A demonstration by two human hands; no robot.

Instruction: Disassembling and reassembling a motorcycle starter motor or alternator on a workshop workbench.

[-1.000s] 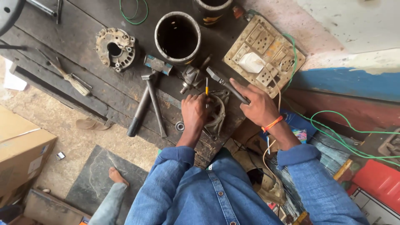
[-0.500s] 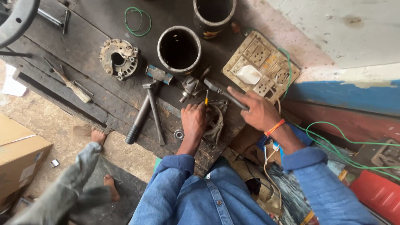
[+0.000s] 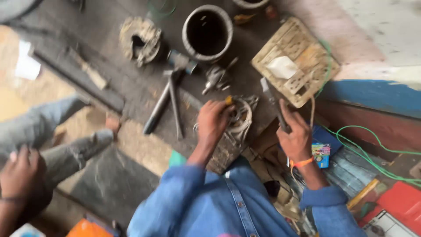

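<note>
Round metal motor part (image 3: 239, 118) being worked on at the front edge of a dark wooden bench (image 3: 109, 83).

Left of the part, another person's grey-trousered legs (image 3: 57, 140) are now seen closer to the bench than a moment ago. The left hand (image 3: 212, 120) is closed on a small yellow-tipped tool, pressed against the part as before. Right of the part, the right hand (image 3: 296, 134) is wrapped around a flat metal tool (image 3: 272, 103), drawn back from the part. The work appears still in progress.
</note>
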